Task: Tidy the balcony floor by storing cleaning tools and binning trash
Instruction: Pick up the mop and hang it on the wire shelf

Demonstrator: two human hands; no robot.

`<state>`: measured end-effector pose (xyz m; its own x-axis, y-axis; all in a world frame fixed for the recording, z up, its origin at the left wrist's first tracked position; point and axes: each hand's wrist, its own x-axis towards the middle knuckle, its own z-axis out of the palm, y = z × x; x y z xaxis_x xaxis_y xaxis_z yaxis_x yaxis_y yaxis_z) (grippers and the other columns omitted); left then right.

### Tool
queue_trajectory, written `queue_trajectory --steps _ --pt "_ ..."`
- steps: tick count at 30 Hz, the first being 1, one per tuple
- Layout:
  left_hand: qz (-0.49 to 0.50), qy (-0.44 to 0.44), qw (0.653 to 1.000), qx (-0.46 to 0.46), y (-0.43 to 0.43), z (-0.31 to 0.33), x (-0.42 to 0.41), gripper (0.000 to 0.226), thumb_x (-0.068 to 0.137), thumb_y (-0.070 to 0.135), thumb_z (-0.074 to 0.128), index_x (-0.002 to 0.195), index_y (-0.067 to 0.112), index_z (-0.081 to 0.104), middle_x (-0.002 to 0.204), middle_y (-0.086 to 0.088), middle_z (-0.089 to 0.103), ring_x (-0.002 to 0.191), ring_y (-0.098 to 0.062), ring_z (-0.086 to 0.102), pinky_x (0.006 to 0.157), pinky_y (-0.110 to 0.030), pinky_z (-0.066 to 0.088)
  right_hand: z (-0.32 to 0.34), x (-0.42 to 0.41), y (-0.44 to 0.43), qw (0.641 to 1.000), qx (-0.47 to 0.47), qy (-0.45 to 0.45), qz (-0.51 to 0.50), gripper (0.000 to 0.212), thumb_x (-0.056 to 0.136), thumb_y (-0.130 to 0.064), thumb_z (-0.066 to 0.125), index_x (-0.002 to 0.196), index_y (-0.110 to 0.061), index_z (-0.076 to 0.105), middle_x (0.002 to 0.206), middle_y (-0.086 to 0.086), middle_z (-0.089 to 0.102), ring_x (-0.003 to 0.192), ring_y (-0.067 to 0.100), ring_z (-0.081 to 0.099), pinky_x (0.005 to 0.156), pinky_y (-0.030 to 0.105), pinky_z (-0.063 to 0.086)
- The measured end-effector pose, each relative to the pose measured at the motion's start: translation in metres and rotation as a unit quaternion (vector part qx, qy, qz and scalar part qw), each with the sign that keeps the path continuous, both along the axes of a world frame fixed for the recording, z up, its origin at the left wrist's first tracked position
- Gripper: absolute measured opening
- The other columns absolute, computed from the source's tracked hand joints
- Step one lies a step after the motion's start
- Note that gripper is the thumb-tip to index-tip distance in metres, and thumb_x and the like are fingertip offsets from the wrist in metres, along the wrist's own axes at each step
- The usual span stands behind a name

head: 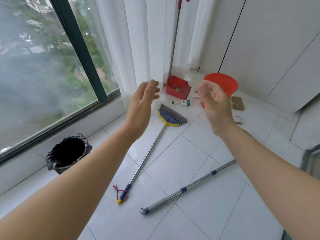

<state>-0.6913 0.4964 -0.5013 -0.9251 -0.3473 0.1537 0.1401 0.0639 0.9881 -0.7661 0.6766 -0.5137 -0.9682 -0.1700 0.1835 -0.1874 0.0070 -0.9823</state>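
With the tidying seemingly not yet begun, left hand [143, 101] and right hand [214, 103] hover empty, fingers loosely curled, above the broom [149, 153] and mop pole [188, 187] lying mid-floor; the next move likely calls for stooping to grip one handle.

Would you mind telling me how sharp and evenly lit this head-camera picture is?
Head view: soft daylight from the window; pale glare on the floor beside the broom; left hand and right hand slightly motion-blurred; wide-angle distortion bends the window frame; trees outside look hazy.

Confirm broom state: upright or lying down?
Lying down. The broom lies flat on the tiled floor, bristles toward the red dustpan, handle end nearer the camera.
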Motion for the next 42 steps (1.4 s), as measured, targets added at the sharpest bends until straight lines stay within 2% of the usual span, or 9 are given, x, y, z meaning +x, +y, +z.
queue_trajectory --steps 2,5,10,14,18,26,32,37,42 --pt "0.002 -0.017 1.000 0.008 -0.002 -0.056 0.001 0.035 0.087 0.057 0.040 0.100 0.033 0.061 0.102 0.008 0.065 0.094 -0.009 0.064 0.083 -0.022 0.043 -0.055 -0.001 0.002 1.000 0.018 -0.011 0.002 0.054 0.084 -0.046 0.057 0.123 -0.009 0.054 0.108 -0.003 0.059 0.076 -0.016 0.054 0.073 0.005 0.043" --pt "0.009 -0.042 0.999 0.020 0.000 -0.134 0.003 0.034 0.088 0.057 0.040 0.099 0.033 0.062 0.101 0.008 0.065 0.094 -0.009 0.063 0.084 -0.024 0.043 -0.133 -0.002 0.008 0.999 0.046 -0.026 0.003 0.042 0.087 -0.043 0.058 0.119 -0.015 0.055 0.115 -0.003 0.061 0.093 -0.010 0.055 0.080 0.006 0.043" --pt "0.004 -0.074 0.997 0.018 0.012 -0.257 0.006 0.033 0.095 0.050 0.039 0.104 0.027 0.060 0.104 0.006 0.064 0.097 -0.010 0.062 0.078 -0.017 0.044 -0.255 -0.007 0.022 0.996 0.077 -0.048 0.001 0.037 0.089 -0.040 0.060 0.117 -0.018 0.055 0.116 -0.004 0.061 0.109 0.005 0.056 0.094 0.019 0.042" --pt "0.009 -0.095 0.995 0.019 0.028 -0.343 0.009 0.028 0.100 0.040 0.038 0.102 0.022 0.059 0.105 0.000 0.062 0.100 -0.015 0.060 0.079 -0.014 0.046 -0.345 -0.011 0.039 0.992 0.104 -0.064 0.018 0.027 0.087 -0.035 0.064 0.111 -0.024 0.056 0.099 -0.011 0.063 0.097 0.003 0.057 0.080 0.009 0.043" --pt "0.006 -0.137 0.990 0.024 0.044 -0.418 0.017 0.029 0.099 0.043 0.037 0.102 0.024 0.060 0.107 0.001 0.061 0.100 -0.016 0.060 0.087 -0.025 0.044 -0.429 -0.013 0.056 0.982 0.151 -0.097 0.057 0.028 0.086 -0.030 0.067 0.111 -0.027 0.055 0.095 -0.005 0.065 0.095 0.006 0.059 0.083 0.018 0.042" --pt "0.009 -0.210 0.978 0.015 0.068 -0.503 0.035 0.036 0.099 0.044 0.038 0.111 0.018 0.060 0.108 0.001 0.062 0.099 -0.015 0.061 0.089 -0.027 0.044 -0.543 -0.006 0.082 0.946 0.246 -0.165 0.131 0.032 0.085 -0.025 0.067 0.115 -0.026 0.056 0.094 -0.007 0.064 0.095 0.003 0.057 0.077 0.017 0.040" --pt "0.019 -0.248 0.968 0.025 0.078 -0.532 0.045 0.035 0.099 0.043 0.038 0.108 0.018 0.061 0.106 0.001 0.064 0.100 -0.016 0.062 0.085 -0.022 0.044 -0.603 -0.003 0.090 0.881 0.384 -0.186 0.205 0.025 0.085 -0.014 0.062 0.109 -0.019 0.062 0.104 -0.001 0.063 0.107 0.016 0.056 0.084 0.025 0.040" --pt "0.028 -0.260 0.965 0.023 0.075 -0.539 0.047 0.038 0.098 0.046 0.037 0.109 0.019 0.062 0.106 0.002 0.065 0.099 -0.013 0.062 0.087 -0.024 0.044 -0.638 -0.006 0.092 0.785 0.533 -0.158 0.274 0.038 0.086 -0.015 0.060 0.123 -0.018 0.056 0.127 0.003 0.056 0.115 0.022 0.052 0.094 0.029 0.041" --pt "0.041 -0.263 0.964 0.016 0.069 -0.543 0.052 0.040 0.096 0.051 0.037 0.107 0.022 0.063 0.106 0.002 0.066 0.099 -0.012 0.063 0.090 -0.026 0.045 -0.662 -0.002 0.086 0.668 0.679 -0.038 0.304 0.033 0.088 -0.015 0.050 0.119 -0.025 0.054 0.119 0.003 0.057 0.112 0.025 0.049 0.092 0.034 0.036"
